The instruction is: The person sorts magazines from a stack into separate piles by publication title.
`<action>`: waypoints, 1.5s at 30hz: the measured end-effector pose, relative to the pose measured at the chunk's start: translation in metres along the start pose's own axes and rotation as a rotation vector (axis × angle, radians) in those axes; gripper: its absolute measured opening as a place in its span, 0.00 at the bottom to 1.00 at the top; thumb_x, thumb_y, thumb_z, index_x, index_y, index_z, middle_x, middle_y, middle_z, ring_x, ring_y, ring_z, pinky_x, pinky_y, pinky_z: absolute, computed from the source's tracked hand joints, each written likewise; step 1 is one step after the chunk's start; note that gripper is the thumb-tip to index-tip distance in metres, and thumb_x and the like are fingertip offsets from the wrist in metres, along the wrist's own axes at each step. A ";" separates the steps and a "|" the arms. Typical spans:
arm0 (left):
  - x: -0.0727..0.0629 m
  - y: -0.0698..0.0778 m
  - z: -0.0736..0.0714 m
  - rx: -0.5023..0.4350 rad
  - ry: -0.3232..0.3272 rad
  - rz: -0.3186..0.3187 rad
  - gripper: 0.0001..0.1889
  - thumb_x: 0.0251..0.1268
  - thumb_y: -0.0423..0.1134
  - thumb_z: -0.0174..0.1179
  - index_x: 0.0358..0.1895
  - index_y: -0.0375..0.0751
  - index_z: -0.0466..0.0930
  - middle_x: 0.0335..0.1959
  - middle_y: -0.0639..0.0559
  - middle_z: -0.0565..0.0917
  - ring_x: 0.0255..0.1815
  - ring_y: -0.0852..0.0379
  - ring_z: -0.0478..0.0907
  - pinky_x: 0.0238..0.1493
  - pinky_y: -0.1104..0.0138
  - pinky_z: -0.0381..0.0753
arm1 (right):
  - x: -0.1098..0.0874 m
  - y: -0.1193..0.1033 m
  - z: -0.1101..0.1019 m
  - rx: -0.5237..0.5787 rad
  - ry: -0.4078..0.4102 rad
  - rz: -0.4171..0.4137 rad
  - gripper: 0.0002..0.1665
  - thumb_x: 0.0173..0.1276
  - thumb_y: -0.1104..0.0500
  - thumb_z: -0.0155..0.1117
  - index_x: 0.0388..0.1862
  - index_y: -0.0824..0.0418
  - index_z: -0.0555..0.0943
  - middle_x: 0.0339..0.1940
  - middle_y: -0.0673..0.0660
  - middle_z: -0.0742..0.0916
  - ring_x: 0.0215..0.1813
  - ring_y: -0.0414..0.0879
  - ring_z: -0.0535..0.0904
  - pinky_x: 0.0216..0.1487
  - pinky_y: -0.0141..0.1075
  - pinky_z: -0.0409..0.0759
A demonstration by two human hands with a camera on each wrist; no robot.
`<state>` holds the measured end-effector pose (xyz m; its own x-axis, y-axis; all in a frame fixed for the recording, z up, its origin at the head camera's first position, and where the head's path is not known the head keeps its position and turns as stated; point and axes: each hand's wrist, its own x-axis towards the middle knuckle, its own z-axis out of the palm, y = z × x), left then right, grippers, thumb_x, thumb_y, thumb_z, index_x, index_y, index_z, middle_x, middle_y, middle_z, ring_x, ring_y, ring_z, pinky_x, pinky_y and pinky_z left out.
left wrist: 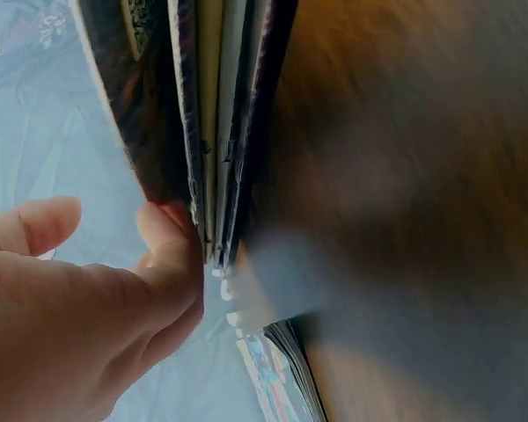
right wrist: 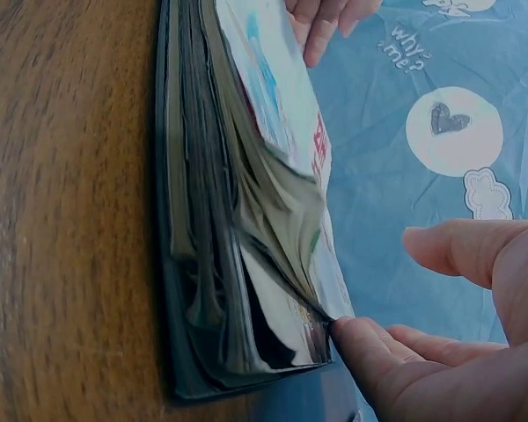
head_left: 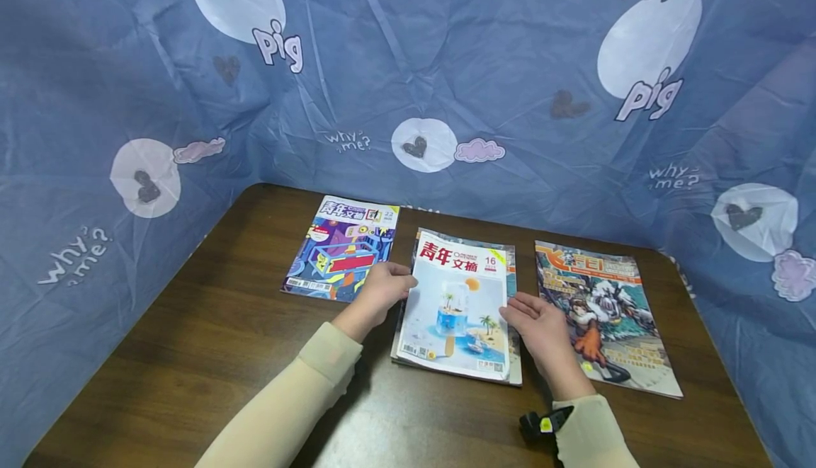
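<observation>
Near the middle of the table lies a stack of magazines. On top is a white magazine (head_left: 414, 319) with an ice-pop picture and red Chinese title; the edges of another magazine (head_left: 515, 365) show beneath it. My left hand (head_left: 381, 289) touches the stack's left edge with its fingertips. Against the right edge rest the fingers of my right hand (head_left: 542, 330). Both wrist views show each thumb held away from the fingers, with nothing pinched between. Layered page edges (right wrist: 194, 220) face the right wrist camera, and some pages there are bent apart.
A purple magazine (head_left: 347, 248) lies at the back left of the wooden table (head_left: 166, 333). To the right lies a comic-style magazine (head_left: 605, 312) with an orange title band. Blue printed cloth (head_left: 357, 93) hangs behind and along both sides.
</observation>
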<state>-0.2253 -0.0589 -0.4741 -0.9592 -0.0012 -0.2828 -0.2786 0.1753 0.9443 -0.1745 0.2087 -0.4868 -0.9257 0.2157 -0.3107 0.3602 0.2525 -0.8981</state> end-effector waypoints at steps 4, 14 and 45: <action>0.000 0.001 0.000 0.028 -0.035 -0.018 0.23 0.62 0.28 0.63 0.59 0.19 0.75 0.54 0.31 0.80 0.48 0.44 0.81 0.50 0.56 0.83 | 0.000 0.001 0.000 -0.003 0.001 -0.001 0.37 0.71 0.56 0.69 0.73 0.68 0.69 0.67 0.67 0.78 0.69 0.58 0.73 0.66 0.50 0.73; 0.001 -0.005 0.005 0.048 -0.119 -0.032 0.23 0.64 0.24 0.62 0.62 0.18 0.72 0.54 0.31 0.82 0.53 0.42 0.82 0.51 0.54 0.84 | -0.001 0.002 0.000 0.013 0.002 0.003 0.37 0.70 0.57 0.69 0.73 0.68 0.69 0.68 0.66 0.78 0.69 0.57 0.73 0.66 0.49 0.73; 0.001 -0.010 0.001 -0.026 -0.136 -0.067 0.17 0.66 0.21 0.58 0.58 0.23 0.75 0.44 0.36 0.82 0.39 0.45 0.85 0.37 0.55 0.87 | 0.001 0.003 -0.001 0.020 -0.005 -0.002 0.36 0.71 0.57 0.69 0.73 0.67 0.70 0.67 0.66 0.79 0.68 0.57 0.74 0.66 0.49 0.73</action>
<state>-0.2232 -0.0592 -0.4841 -0.9234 0.1219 -0.3641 -0.3448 0.1540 0.9260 -0.1742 0.2106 -0.4900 -0.9271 0.2108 -0.3099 0.3556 0.2341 -0.9048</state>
